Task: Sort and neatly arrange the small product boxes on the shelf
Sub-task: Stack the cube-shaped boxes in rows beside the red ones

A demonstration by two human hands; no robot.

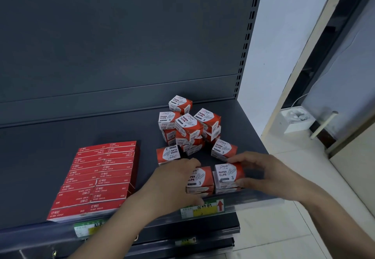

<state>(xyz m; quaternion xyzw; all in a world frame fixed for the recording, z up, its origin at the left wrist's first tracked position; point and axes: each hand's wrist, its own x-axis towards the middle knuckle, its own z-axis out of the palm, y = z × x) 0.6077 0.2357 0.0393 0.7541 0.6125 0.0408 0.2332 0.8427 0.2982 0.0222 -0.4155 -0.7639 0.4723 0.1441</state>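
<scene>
The left hand (pixel 174 179) is gripping the left paper clip box (pixel 199 177) and the right hand (pixel 261 171) is pinching the right paper clip box (pixel 228 174), squaring both at the shelf (pixel 40 157) front edge. The next move is probably calling for a box from the loose pile (pixel 188 127) behind.

Flat red cardboard staple boxes (pixel 97 177) are lying in rows on the left of the dark grey metal shelf (pixel 50 147). Right of them, further back, small red-and-white cardboard paper-clip boxes (pixel 188 127) are sitting heaped. Before the heap, at the front edge, the left front box (pixel 199 177) is standing just beside the right front box (pixel 226 174).
</scene>
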